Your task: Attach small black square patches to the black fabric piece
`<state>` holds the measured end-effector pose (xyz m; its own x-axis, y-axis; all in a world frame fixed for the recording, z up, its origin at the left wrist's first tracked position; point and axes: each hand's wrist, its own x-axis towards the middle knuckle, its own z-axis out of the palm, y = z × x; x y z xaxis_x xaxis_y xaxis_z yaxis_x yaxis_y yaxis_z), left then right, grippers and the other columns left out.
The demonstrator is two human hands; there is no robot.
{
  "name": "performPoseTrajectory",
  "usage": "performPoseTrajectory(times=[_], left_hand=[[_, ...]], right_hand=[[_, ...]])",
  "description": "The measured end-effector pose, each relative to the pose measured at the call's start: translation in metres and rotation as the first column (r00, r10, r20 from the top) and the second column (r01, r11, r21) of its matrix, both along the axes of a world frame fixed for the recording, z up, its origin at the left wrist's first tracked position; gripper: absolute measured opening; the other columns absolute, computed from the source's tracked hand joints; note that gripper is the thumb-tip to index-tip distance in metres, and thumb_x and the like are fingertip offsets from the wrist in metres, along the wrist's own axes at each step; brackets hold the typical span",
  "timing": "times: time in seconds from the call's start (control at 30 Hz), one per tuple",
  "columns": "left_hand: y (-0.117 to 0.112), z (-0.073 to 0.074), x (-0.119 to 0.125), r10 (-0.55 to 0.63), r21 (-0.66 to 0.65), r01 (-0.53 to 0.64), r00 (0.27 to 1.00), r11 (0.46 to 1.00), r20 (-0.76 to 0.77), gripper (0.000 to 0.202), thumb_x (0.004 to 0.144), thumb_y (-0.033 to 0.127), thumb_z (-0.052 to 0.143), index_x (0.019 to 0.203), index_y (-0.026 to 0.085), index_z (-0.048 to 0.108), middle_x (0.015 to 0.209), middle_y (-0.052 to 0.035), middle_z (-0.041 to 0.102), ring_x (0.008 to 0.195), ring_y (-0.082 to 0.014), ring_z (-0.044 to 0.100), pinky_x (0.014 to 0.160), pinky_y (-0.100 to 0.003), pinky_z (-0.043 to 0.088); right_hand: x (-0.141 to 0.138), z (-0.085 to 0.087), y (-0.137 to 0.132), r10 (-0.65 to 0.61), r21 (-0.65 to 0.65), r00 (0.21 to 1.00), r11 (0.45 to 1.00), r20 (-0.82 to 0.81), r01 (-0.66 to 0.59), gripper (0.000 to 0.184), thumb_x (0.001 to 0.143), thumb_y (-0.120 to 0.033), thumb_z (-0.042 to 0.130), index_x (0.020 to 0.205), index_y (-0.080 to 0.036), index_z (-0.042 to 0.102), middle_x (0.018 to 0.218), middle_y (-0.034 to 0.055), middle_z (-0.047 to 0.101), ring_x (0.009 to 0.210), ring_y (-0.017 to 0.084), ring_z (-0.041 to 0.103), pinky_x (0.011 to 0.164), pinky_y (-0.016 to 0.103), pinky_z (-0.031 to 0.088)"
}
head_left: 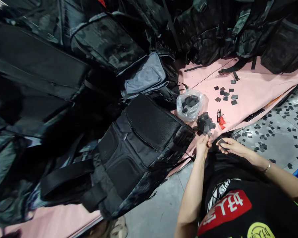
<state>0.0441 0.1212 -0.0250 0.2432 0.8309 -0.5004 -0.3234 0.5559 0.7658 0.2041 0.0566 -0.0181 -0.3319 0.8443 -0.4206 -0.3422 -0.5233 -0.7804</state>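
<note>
My left hand is closed in a pinch at the near edge of a pile of small black squares. Whatever lies between its fingertips is too small to make out. Just to the right, my right hand grips a black square piece between thumb and fingers, above my dark-clothed lap. Behind the pile stands a clear plastic bag with more black squares inside. Thread snips lie on the pink sheet, touching or close to a red scrap.
A black backpack lies left of my hands, its padded back upward. More dark camouflage backpacks crowd the left and far side. Loose squares are scattered over the pink sheet and the grey floor. A webbing strap lies farther back.
</note>
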Motion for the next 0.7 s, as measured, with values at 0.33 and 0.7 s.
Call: performPoseTrajectory(times=[0.33,0.7], left_hand=[[-0.008,0.007,0.004,-0.274,0.058,0.278,0.960,0.959,-0.061,0.039,0.063,0.045,0.069,0.061,0.012,0.049,0.047,0.0052,0.044,0.039,-0.0025,0.035,0.041,-0.018,0.022],[-0.037,0.004,-0.020,-0.399,0.085,0.438,0.872,0.895,-0.285,0.033,0.063,0.041,0.069,0.066,0.013,0.051,0.052,0.0041,0.050,0.042,-0.0044,0.041,0.046,-0.020,0.030]], right_hand=[[0.013,0.005,0.011,-0.171,-0.059,0.973,0.982,0.154,0.181,0.031,0.070,-0.037,0.060,0.094,-0.018,0.058,0.064,-0.0022,0.057,0.045,0.007,0.049,0.037,0.017,0.027],[0.004,0.000,0.034,0.095,0.155,0.905,0.973,0.416,-0.173,0.031,0.069,-0.044,0.063,0.067,-0.014,0.056,0.047,-0.0039,0.051,0.035,0.006,0.044,0.035,0.017,0.030]])
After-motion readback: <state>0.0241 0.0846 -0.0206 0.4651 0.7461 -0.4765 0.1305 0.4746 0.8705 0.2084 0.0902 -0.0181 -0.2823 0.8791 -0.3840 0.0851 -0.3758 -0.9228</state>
